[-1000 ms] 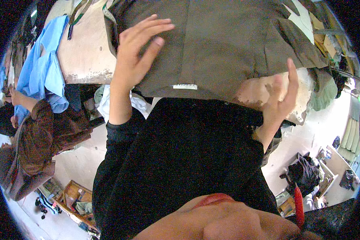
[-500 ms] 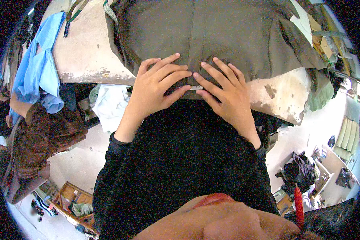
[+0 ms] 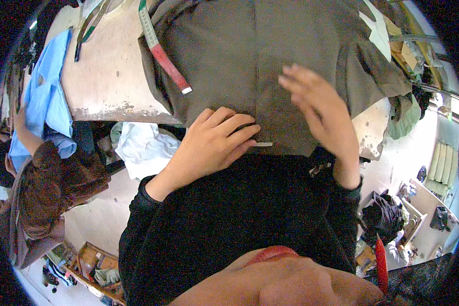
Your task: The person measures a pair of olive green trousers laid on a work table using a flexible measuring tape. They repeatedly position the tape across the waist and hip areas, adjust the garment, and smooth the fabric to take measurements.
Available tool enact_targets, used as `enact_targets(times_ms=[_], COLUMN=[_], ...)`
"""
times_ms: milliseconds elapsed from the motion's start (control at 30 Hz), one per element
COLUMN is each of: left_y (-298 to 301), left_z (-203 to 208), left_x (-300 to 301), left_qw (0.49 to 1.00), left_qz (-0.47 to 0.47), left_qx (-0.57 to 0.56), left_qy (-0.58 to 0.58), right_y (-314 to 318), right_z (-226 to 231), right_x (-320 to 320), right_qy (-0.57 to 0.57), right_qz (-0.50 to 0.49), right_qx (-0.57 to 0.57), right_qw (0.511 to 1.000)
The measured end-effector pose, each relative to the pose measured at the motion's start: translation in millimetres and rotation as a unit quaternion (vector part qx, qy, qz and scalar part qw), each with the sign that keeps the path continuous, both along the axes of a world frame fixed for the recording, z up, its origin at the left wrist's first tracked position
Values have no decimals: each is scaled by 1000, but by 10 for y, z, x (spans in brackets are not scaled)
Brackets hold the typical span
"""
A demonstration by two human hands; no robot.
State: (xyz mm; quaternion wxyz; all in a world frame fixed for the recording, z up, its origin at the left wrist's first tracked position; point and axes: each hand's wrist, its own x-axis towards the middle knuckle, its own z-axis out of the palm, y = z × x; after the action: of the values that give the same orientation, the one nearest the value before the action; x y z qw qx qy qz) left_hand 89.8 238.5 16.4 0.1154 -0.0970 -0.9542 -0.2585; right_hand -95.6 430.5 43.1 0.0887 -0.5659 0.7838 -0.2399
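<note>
A large grey-brown piece of cloth (image 3: 270, 66) with a seam down its middle drapes over the table in front of me. My left hand (image 3: 222, 137) lies on its near edge, fingers slightly bent and holding nothing visible. Right by the thumb tip is a small thin white strip (image 3: 262, 144); whether the thumb touches it I cannot tell. Raised over the right part of the cloth, my right hand (image 3: 324, 109) is blurred by motion, its fingers stretched out with nothing in them. A tape measure (image 3: 164, 64), pale with a red end, lies across the cloth's far-left side.
At the left, a person in a brown sleeve (image 3: 48, 173) has a hand on a light blue cloth (image 3: 56, 92). The worn table (image 3: 115, 71) has a chipped near edge. White cloth (image 3: 143, 150) hangs below it. A wooden drawer (image 3: 94, 257) stands lower left, dark bags (image 3: 385, 214) lower right.
My right hand has lifted off the near edge and moved right. My left hand has stayed near that edge. The cloth's edge has come nearer, and the tape measure now reaches across it.
</note>
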Motion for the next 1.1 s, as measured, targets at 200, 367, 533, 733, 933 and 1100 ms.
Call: enact_targets(times_ms=[200, 367, 533, 733, 933, 1100], left_y=[-291, -801, -993, -1046, -967, -921], left_z=[203, 148, -181, -259, -157, -80], left_x=[-276, -1310, -1845, -1792, -1780, -1642], left_qw=[994, 965, 992, 988, 996, 989], left_qz=[-6, 3, 106, 121, 74, 48], left_qx=[99, 254, -64, -93, -54, -109], left_qy=[37, 63, -2, -4, 17, -90], right_y=[-782, -1076, -1002, -1003, -942, -986], right_z=[-283, -565, -634, -398, -229, -254], right_x=[-807, -881, -792, -761, -966, -951], right_qy=[62, 146, 199, 173, 133, 109], right_qz=[6, -83, -183, -177, -71, -144], right_qx=[-130, -92, -60, 31, 60, 127], right_qw=[990, 982, 961, 968, 987, 975])
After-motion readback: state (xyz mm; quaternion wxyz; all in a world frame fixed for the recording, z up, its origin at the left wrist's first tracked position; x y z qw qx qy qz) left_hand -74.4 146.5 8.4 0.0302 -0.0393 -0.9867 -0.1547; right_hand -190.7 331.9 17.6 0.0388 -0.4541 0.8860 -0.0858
